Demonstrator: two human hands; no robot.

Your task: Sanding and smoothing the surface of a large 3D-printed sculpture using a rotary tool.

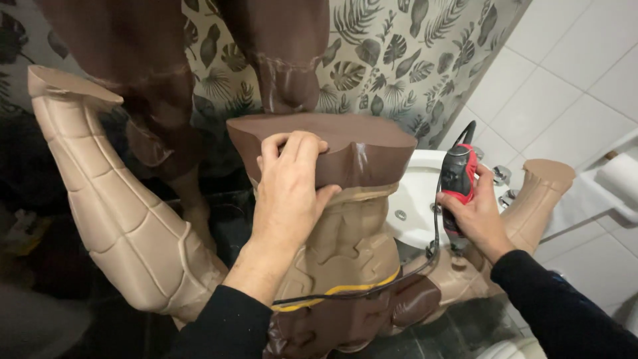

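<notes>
My left hand lies flat, fingers spread, on the brown flat-cut waist of the figure torso before me; my right hand grips a red rotary tool just beside it.

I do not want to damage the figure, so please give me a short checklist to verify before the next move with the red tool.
1. Left hand steadies the figure: ok, palm flat on the brown upper block of the torso piece.
2. Right hand grips the red rotary tool firmly: ok, fingers wrapped around its body.
3. Tool tip away from the figure: cannot tell, the tip is hidden behind the hand.
4. Black cord out of the working path: not ok, it lies across the lower torso.
5. Tool running or stopped: cannot tell.
6. Tan leg piece stable: cannot tell, its support is hidden.
</notes>
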